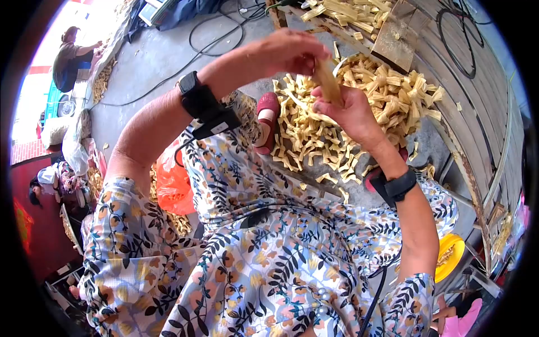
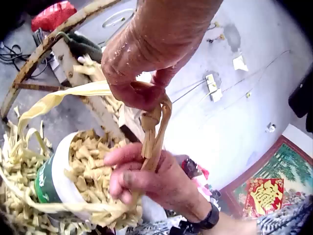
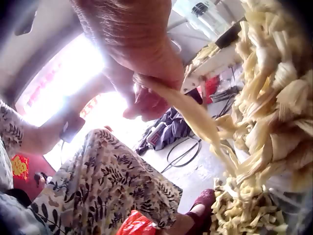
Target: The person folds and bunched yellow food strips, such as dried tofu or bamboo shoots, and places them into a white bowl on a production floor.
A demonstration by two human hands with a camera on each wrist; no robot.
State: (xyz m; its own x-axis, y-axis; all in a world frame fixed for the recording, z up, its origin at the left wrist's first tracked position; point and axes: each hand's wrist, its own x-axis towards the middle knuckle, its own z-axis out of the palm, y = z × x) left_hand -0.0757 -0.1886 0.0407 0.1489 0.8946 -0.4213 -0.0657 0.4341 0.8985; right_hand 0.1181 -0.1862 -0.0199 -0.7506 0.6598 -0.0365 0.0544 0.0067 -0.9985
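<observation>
A long pale yellow strip, flat and papery (image 1: 328, 81), is stretched between both hands above a heap of knotted pieces. My left hand (image 1: 289, 50) pinches its upper end in the head view. Lower down, my right hand (image 1: 355, 117) grips the strip between thumb and fingers. In the left wrist view a knot (image 2: 150, 121) hangs just below the left fingers, and a long loose length (image 2: 49, 104) loops out to the left. The strip (image 3: 195, 117) runs down from the right hand (image 3: 142, 49) in the right wrist view.
Yellow knotted pieces (image 1: 387, 101) lie heaped on the grey floor around the red shoes (image 1: 268, 112). A white and green tub (image 2: 61, 171) holds more. Nearby are a wooden block (image 1: 396, 42), black cable (image 1: 202, 50), red plastic bag (image 1: 173, 182) and yellow bowl (image 1: 457, 261).
</observation>
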